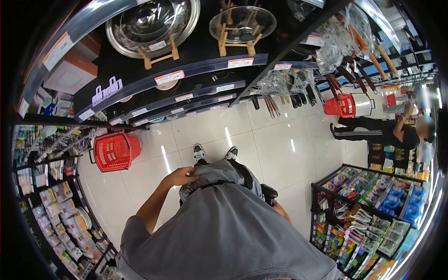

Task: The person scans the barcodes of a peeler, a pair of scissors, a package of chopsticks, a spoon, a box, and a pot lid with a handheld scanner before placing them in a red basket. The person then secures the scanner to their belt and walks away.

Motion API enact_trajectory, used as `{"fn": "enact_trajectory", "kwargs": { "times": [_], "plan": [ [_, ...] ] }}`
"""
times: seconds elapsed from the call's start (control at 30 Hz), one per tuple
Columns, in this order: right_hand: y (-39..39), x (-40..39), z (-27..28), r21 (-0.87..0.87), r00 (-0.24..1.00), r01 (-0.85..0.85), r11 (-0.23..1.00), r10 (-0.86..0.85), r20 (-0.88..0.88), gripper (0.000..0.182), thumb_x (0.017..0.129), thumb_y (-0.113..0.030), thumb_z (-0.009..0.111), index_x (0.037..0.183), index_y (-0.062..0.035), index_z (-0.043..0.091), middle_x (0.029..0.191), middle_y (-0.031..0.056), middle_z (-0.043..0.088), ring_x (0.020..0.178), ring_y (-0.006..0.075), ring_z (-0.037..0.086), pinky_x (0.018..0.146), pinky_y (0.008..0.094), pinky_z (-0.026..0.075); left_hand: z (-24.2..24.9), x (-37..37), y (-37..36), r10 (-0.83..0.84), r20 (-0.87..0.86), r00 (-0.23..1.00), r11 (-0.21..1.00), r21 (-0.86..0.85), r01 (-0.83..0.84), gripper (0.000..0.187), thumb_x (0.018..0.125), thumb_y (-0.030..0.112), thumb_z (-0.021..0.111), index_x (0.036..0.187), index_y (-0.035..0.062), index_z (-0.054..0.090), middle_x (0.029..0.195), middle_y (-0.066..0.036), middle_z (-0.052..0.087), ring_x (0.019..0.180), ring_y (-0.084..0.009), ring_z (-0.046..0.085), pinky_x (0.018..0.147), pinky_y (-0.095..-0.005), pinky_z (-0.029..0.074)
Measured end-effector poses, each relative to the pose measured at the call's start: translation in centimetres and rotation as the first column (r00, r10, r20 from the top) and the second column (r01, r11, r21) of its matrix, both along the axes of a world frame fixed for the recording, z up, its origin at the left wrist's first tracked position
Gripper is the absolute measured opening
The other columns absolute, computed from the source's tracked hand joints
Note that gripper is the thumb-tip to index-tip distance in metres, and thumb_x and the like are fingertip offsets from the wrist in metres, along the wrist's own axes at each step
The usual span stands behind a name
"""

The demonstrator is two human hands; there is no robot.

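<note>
My left hand (179, 177) is at the left side of my grey shorts (213, 173), its fingers curled together against the cloth. Whether anything small is between those fingers cannot be made out. Down at my other side, my right hand (280, 211) shows only in part below a dark rounded object (269, 192), and its fingers are hidden. My grey shirt (224, 228) fills the lower middle of the view.
Shelves (154, 84) with glass lids and hanging utensils run along the top. Red baskets stand on the floor at left (113, 151) and upper right (343, 105). A person (387, 130) stands at right, beyond a low display rack (359, 214). Packaged goods (70, 219) fill a left rack.
</note>
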State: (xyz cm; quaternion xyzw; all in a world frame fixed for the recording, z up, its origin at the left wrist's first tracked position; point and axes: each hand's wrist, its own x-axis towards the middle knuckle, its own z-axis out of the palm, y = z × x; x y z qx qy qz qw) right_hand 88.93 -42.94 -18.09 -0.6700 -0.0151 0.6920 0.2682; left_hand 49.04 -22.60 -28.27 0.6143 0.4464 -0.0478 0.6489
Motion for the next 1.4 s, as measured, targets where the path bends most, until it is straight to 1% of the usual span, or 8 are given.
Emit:
{"fn": "enact_trajectory", "kwargs": {
  "times": [0.2, 0.33, 0.7, 0.8, 1.07, 1.17, 1.3, 1.4],
  "plan": [
    [0.6, -0.7, -0.2, 0.016, 0.996, -0.081, 0.997, 0.081, -0.021, 0.047, 0.065, 0.001, 0.074, 0.108, -0.0039, 0.056, 0.095, 0.0046, 0.062, 0.087, 0.0170, 0.059, 0.077, 0.0317, 0.048, 1.2, -2.8, -2.4, 0.142, 0.033, 0.989, 0.986, -0.090, -0.138, 0.040, 0.083, 0.041, 0.067, 0.094, 0.0033, 0.060, 0.089, -0.008, 0.063, 0.084, -0.0172, 0.059, 0.080, -0.0322, 0.047],
    [0.9, -1.3, -2.4, 0.025, 0.988, -0.155, 0.988, 0.155, -0.001, 0.047, 0.064, 0.001, 0.074, 0.107, -0.0039, 0.056, 0.094, 0.0044, 0.062, 0.086, 0.0169, 0.059, 0.076, 0.0316, 0.048, 5.5, -4.2, -1.9, 0.066, -0.111, 0.992, 0.889, -0.445, -0.109, 0.041, 0.082, 0.042, 0.068, 0.089, 0.0016, 0.061, 0.080, -0.005, 0.062, 0.072, -0.0150, 0.060, 0.063, -0.0293, 0.051],
    [3.8, -3.8, -6.4, 0.047, 0.942, -0.333, 0.942, 0.334, -0.032, 0.045, 0.064, 0.002, 0.074, 0.106, -0.0039, 0.057, 0.093, 0.0040, 0.063, 0.085, 0.0166, 0.059, 0.076, 0.0312, 0.049, 6.3, -9.0, -5.2, 0.042, -0.002, 0.999, 0.900, -0.435, -0.039, 0.028, 0.076, 0.019, 0.074, 0.089, -0.0012, 0.060, 0.083, -0.005, 0.062, 0.072, -0.0140, 0.062, 0.067, -0.0280, 0.053],
    [4.6, -4.4, -6.9, 0.063, 0.929, -0.364, 0.929, 0.367, -0.042, 0.044, 0.064, 0.002, 0.074, 0.105, -0.0039, 0.057, 0.093, 0.0039, 0.063, 0.085, 0.0165, 0.059, 0.076, 0.0311, 0.049, 8.0, -9.6, -5.9, 0.206, -0.002, 0.978, 0.854, -0.488, -0.181, 0.026, 0.077, 0.016, 0.072, 0.093, -0.0017, 0.062, 0.086, -0.006, 0.063, 0.076, -0.0152, 0.063, 0.070, -0.0287, 0.054],
    [4.4, -4.7, -7.1, 0.119, 0.912, -0.397, 0.910, 0.406, -0.062, 0.043, 0.064, 0.003, 0.073, 0.104, -0.0039, 0.058, 0.091, 0.0035, 0.063, 0.084, 0.0163, 0.060, 0.076, 0.0308, 0.049, 9.5, -11.4, -6.6, -0.003, 0.038, 0.999, 0.798, -0.602, 0.026, 0.020, 0.079, 0.009, 0.068, 0.096, -0.0004, 0.064, 0.087, -0.004, 0.064, 0.083, -0.0151, 0.063, 0.074, -0.0296, 0.054],
    [2.7, -3.5, -5.2, 0.177, 0.906, -0.397, 0.901, 0.416, -0.085, 0.043, 0.064, 0.003, 0.073, 0.103, -0.0039, 0.058, 0.091, 0.0034, 0.063, 0.083, 0.0162, 0.060, 0.076, 0.0307, 0.049, 8.1, -12.5, -8.6, 0.236, 0.072, 0.969, 0.677, -0.727, -0.111, 0.022, 0.079, 0.007, 0.069, 0.099, -0.0011, 0.064, 0.090, -0.005, 0.065, 0.085, -0.0173, 0.064, 0.077, -0.0310, 0.054],
    [7.2, -7.8, 2.1, 0.367, 0.939, -0.337, 0.867, 0.340, 0.056, 0.036, 0.063, 0.003, 0.074, 0.096, -0.0039, 0.061, 0.084, 0.0027, 0.064, 0.076, 0.0139, 0.060, 0.071, 0.0288, 0.049, 4.8, -13.8, -9.8, 0.306, -0.050, 0.951, 0.654, -0.715, -0.248, 0.026, 0.078, 0.006, 0.069, 0.103, -0.0017, 0.064, 0.093, -0.007, 0.065, 0.084, -0.0201, 0.064, 0.078, -0.0313, 0.055],
    [6.0, -5.7, -0.3, 0.282, 0.925, -0.378, 0.882, 0.367, 0.095, 0.032, 0.062, 0.004, 0.074, 0.091, -0.0028, 0.062, 0.081, 0.0046, 0.065, 0.070, 0.0138, 0.061, 0.067, 0.0286, 0.050, 3.8, -14.5, -8.2, 0.259, -0.094, 0.961, 0.708, -0.659, -0.255, 0.022, 0.077, 0.004, 0.069, 0.099, -0.0016, 0.066, 0.092, -0.009, 0.066, 0.083, -0.0218, 0.065, 0.077, -0.0314, 0.057]
  ]
}}
